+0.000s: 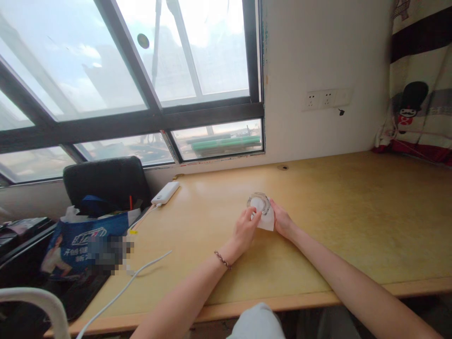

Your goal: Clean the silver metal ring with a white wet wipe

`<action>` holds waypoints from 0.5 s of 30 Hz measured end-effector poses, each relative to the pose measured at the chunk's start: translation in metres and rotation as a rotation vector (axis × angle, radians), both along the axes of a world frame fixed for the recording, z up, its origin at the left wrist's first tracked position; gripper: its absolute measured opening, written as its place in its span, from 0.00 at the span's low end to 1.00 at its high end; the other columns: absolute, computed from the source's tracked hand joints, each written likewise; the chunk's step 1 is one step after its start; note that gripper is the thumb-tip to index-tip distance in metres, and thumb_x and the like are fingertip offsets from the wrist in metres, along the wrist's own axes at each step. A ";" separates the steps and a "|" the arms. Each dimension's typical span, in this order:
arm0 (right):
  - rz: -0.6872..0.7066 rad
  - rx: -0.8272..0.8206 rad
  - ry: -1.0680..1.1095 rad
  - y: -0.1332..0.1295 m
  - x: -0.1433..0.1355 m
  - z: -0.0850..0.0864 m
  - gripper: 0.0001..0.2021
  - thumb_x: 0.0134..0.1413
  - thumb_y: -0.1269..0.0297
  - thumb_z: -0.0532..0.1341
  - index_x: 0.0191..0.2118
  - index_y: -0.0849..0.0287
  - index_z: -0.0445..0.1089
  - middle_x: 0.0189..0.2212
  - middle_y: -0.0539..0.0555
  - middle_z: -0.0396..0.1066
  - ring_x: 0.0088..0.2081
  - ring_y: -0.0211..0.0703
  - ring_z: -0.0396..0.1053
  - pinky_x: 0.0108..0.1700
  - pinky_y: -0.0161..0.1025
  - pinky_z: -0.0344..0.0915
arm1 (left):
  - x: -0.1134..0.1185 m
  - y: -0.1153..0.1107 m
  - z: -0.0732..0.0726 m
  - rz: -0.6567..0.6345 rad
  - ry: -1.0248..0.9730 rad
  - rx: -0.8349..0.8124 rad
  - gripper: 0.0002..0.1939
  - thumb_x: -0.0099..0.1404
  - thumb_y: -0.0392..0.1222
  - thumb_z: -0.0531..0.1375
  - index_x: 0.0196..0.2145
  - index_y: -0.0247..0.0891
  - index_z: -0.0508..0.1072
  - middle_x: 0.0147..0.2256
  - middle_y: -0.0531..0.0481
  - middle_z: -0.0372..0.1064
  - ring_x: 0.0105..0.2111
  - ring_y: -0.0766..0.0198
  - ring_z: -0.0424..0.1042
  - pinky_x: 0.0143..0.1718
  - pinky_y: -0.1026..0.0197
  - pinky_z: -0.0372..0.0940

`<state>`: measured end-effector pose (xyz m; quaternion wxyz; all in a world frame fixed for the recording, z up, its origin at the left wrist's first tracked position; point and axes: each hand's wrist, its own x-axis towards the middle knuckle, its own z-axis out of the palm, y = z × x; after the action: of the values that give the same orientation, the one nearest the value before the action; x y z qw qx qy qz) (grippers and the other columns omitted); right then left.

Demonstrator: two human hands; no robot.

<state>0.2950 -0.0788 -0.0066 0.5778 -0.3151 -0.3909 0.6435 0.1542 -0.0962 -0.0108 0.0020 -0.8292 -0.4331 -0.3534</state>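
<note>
Over the middle of the wooden desk (335, 226), a round clear dish-like object (263, 197) is between my two hands, together with a white sheet like paper or tissue (266, 221). My left hand (244, 228), with a beaded bracelet on its wrist, has its fingers bent and pressed on the near left side of the white sheet. On the right side, my right hand (281, 220) grips the edge of the round object and the sheet. Its fingertips are partly hidden behind them.
A white power bank (165, 193) with a cable lies at the desk's left back edge. Another white cable (137, 271) crosses the left front. Left of the desk are a black chair (106, 181) and a blue bag (95, 238). Windows and a wall with sockets (319, 99) stand behind.
</note>
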 end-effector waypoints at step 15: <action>-0.062 0.064 -0.091 -0.002 -0.001 -0.007 0.25 0.46 0.46 0.55 0.42 0.62 0.67 0.40 0.57 0.70 0.41 0.47 0.67 0.41 0.39 0.63 | -0.002 0.003 0.008 -0.098 -0.813 -0.481 0.27 0.54 0.47 0.59 0.49 0.38 0.57 0.41 0.44 0.62 0.25 0.70 0.66 0.31 0.63 0.64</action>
<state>0.2945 -0.0804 -0.0138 0.5889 -0.3372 -0.4273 0.5975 0.1524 -0.0930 -0.0026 -0.3764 -0.6201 -0.4285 -0.5386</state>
